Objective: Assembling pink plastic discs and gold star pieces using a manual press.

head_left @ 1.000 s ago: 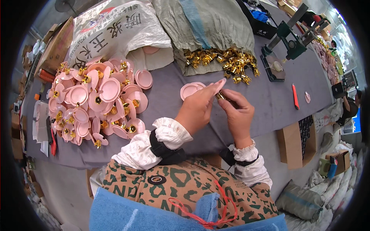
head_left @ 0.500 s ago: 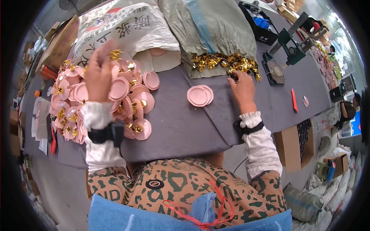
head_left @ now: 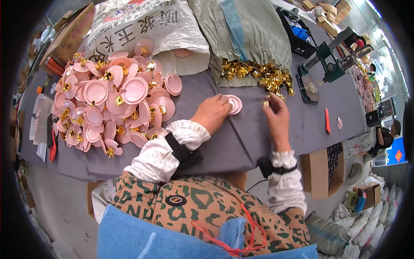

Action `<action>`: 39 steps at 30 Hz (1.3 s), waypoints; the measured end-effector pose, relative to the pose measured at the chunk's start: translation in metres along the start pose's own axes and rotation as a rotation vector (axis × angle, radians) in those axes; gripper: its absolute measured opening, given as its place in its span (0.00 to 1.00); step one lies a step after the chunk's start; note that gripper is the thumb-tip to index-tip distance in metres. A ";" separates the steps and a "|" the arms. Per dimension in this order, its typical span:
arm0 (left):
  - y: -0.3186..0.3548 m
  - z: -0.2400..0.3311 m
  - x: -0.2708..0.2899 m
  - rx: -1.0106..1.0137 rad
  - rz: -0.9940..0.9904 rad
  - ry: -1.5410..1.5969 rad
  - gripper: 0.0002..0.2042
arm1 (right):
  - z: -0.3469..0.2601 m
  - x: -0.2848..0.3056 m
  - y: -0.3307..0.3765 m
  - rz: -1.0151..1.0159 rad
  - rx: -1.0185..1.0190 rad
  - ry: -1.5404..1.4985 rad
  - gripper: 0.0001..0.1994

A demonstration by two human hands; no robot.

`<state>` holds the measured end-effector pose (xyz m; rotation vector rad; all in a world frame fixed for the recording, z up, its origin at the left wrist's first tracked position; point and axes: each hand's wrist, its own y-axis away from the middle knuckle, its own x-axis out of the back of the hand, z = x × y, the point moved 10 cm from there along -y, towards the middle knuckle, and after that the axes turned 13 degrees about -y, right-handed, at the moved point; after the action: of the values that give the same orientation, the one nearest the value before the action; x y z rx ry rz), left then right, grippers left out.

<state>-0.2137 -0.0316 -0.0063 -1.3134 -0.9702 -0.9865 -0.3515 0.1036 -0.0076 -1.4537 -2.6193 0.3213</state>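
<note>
At the middle of the table, two stacked pink plastic discs (head_left: 235, 105) lie on the grey cloth. My left hand (head_left: 211, 115) is at their left edge, fingers curled onto the rim. Between the thumb and fingers of my right hand (head_left: 277, 116) is a small gold metal clip (head_left: 265, 103), held a little to the right of the discs. Beyond that hand, shiny gold clips (head_left: 276, 80) spill from the mouth of a grey-green woven sack (head_left: 258, 39). To the left spreads a heap of pink discs (head_left: 95, 92), many with a gold clip at the centre.
A white woven sack (head_left: 181, 36) lies behind the heap. At the right stand a green hand press (head_left: 330, 64) and a black bin (head_left: 297, 32). A red utility knife (head_left: 327, 121) lies near the right edge. An open carton (head_left: 315, 172) sits below the table.
My left hand has come from above the heap rightward and down to the stacked discs. My right hand has drawn back from the gold clips with one in its fingertips.
</note>
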 end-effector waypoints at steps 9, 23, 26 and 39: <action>0.020 -0.031 -0.022 0.813 0.028 1.631 0.12 | 0.002 -0.029 0.049 0.131 -0.251 -0.868 0.15; 0.024 0.000 0.057 0.437 0.211 0.829 0.13 | -0.096 -0.077 0.068 -0.074 0.566 0.366 0.12; 0.030 -0.006 0.044 0.480 0.219 0.908 0.13 | -0.101 -0.078 0.067 -0.054 0.591 0.355 0.12; 0.054 -0.004 0.071 0.319 0.456 0.702 0.17 | -0.074 -0.091 0.060 -0.061 0.188 0.114 0.10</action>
<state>-0.1402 -0.0366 0.0454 -0.7718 -0.2513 -0.8010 -0.2380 0.0662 0.0482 -1.2897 -2.4638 0.4501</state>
